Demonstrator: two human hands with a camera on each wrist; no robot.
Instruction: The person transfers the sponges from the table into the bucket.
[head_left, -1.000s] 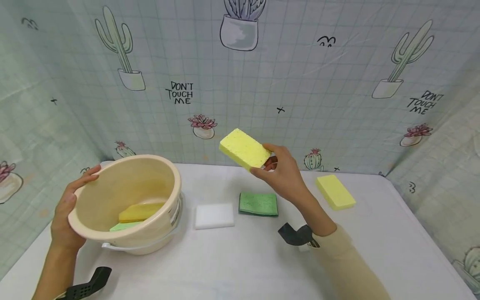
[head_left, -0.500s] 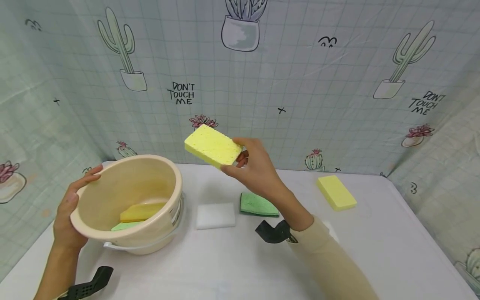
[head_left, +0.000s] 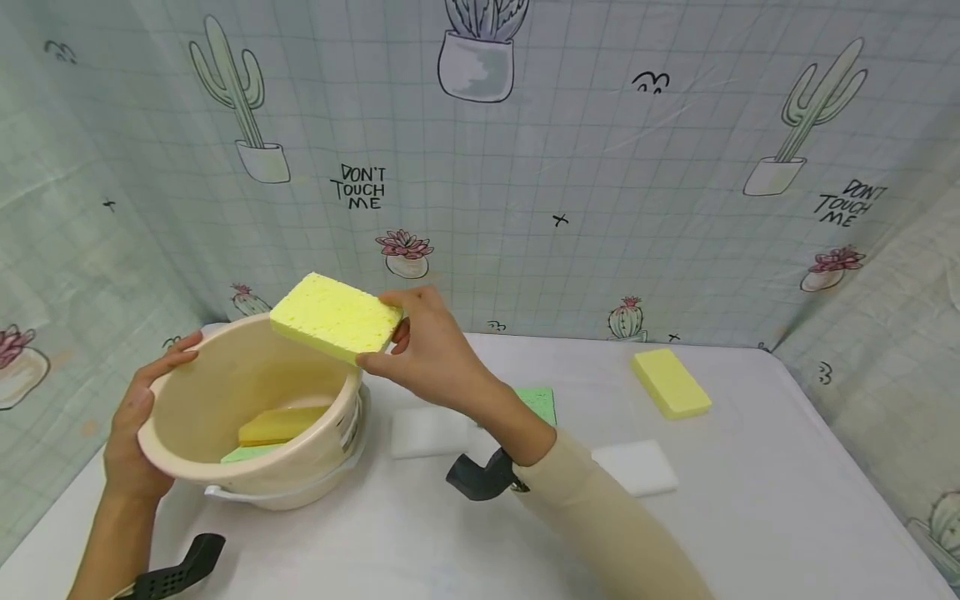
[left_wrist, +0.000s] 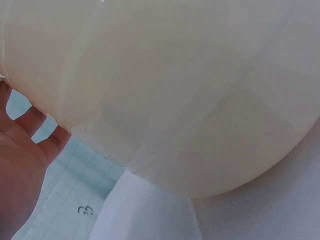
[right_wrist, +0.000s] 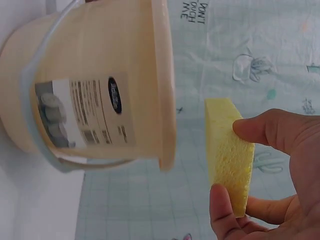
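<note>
My right hand (head_left: 435,350) pinches one end of a yellow sponge (head_left: 333,317), thumb on one edge and fingers on the other. The sponge is up over the right side of a cream bucket (head_left: 247,475), overlapping its rim in the head view; the right wrist view shows the sponge (right_wrist: 227,155) off the bucket's mouth. My left hand (head_left: 138,425) holds the bucket at its left side, fingertips at the rim, with the mouth leaning toward me. Inside lie a darker yellow sponge (head_left: 283,423) and a light green piece (head_left: 251,452), partly hidden by the wall.
On the white table (head_left: 420,533) are a white sponge block (head_left: 427,432), a green sponge (head_left: 538,402) half hidden by my right forearm, another white block (head_left: 637,467) and a yellow sponge (head_left: 671,383). A cactus-print curtain (head_left: 562,167) hangs behind. The bucket's handle (head_left: 240,497) hangs down in front.
My right hand has carried the yellow sponge left, from above the green sponge to the bucket's right rim. My forearm has uncovered the right-hand white block. The left hand and bucket stay put.
</note>
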